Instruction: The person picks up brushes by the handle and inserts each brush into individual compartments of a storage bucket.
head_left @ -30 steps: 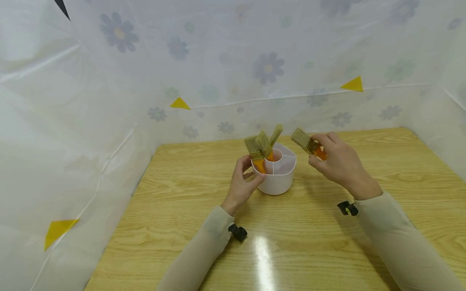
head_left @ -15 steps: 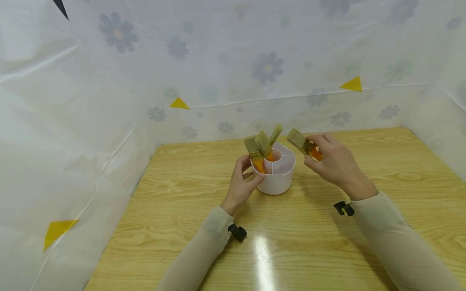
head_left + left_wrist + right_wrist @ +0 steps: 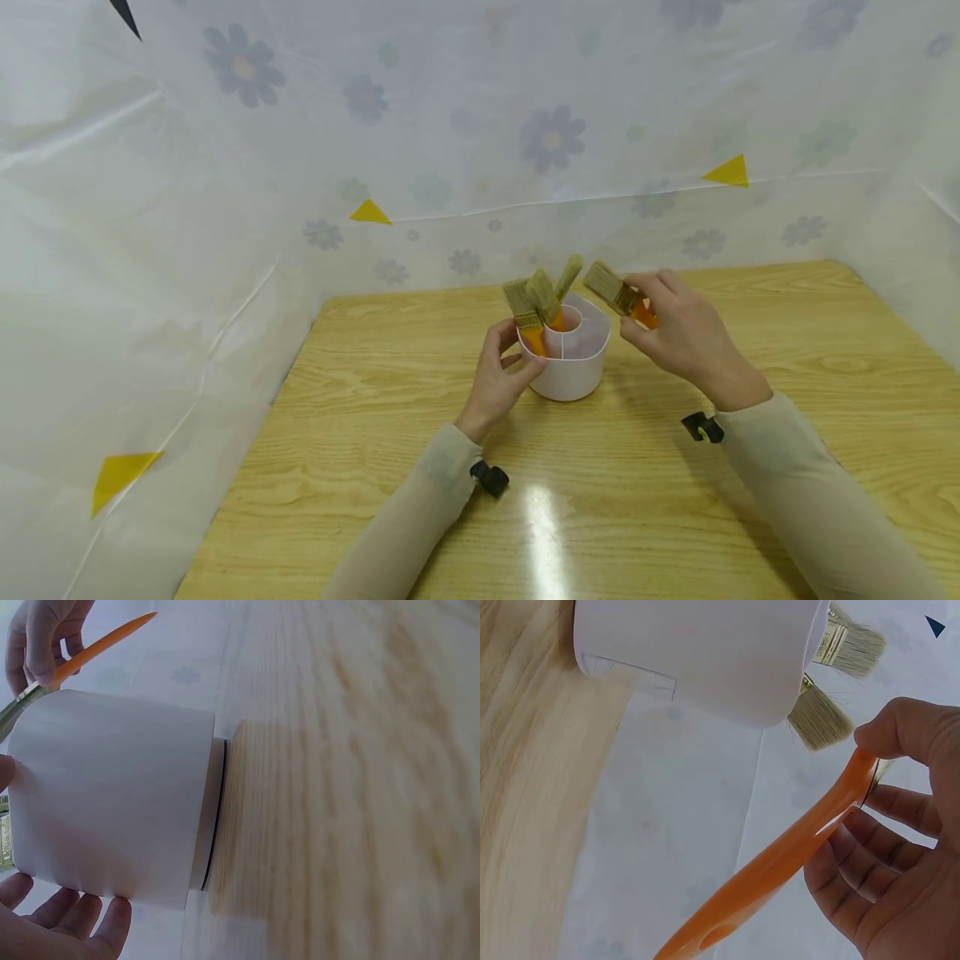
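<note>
A white round organizer point(image 3: 567, 382) with divided compartments stands on the table. My left hand point(image 3: 498, 379) grips its left side, thumb toward the front and fingers around the far side. Three paintbrushes stand in it with bristles up: one brush point(image 3: 522, 302) leans over its left wall, another brush point(image 3: 542, 296) is beside it, and a third brush point(image 3: 567, 279) tilts right. Just right of the organizer, my right hand point(image 3: 682, 333) pinches a paintbrush point(image 3: 613, 289) near its metal band. In the right wrist view, its orange handle point(image 3: 772, 862) points down and away from the fingers.
The wood-grain table point(image 3: 360, 467) reaches back to a flowered plastic sheet point(image 3: 465, 150) hung behind it. Yellow triangles point(image 3: 726, 172) mark the sheet. Small black wrist cameras point(image 3: 490, 479) sit by both sleeves.
My right hand has moved left with the paintbrush, bringing its bristles closer to the organizer. The left hand, the organizer and the brushes in it have stayed put.
</note>
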Available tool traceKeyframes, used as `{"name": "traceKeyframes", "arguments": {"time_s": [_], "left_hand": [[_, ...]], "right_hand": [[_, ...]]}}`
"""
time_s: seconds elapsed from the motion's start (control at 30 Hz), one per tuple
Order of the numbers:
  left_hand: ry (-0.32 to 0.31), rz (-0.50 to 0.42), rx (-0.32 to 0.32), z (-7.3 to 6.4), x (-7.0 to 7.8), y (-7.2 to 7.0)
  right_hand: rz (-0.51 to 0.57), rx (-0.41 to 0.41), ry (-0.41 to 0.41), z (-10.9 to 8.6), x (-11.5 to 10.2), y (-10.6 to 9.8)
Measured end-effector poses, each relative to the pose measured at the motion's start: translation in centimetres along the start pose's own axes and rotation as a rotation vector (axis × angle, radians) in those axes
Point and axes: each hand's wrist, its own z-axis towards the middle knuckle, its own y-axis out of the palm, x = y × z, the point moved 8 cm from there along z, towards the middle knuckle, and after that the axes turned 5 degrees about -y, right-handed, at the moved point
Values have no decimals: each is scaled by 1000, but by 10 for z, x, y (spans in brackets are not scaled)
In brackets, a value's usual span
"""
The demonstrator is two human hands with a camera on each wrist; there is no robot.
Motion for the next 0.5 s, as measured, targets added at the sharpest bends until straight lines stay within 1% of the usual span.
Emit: {"name": "traceKeyframes", "arguments": {"time_s": [0.17, 0.5], "left_hand": [[0, 0, -3, 0, 0, 0], [-7, 9, -12, -1, 0, 0]], "right_hand": [[7, 6, -3, 3, -4, -1], [1, 36, -44, 11, -14, -3]]}}
